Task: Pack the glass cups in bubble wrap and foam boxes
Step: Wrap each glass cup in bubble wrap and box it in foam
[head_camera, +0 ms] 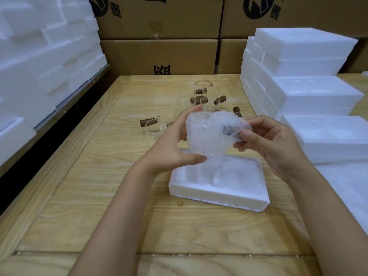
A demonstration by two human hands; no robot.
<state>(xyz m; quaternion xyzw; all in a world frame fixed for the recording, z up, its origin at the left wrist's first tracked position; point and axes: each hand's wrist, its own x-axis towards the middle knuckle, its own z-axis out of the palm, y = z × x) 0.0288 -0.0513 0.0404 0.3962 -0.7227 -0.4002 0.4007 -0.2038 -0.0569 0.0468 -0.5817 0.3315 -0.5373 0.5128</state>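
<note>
Bubble-wrapped cup [207, 136] held between both hands: the left hand [169, 150] curls its fingers [194, 157] round the cup's left side, while the right hand [268, 144] pinches the wrap over the dark handle. Directly below the fingers, an open foam box [217, 197] lies on the counter [95, 176]. Bare glass cups [159, 125] stand beyond the fingers.

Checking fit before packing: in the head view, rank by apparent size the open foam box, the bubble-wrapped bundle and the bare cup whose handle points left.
1. open foam box: largest.
2. bubble-wrapped bundle.
3. bare cup: looks smallest, but it sits farther from the camera than the raised bundle, so this gap is unsure.
</note>
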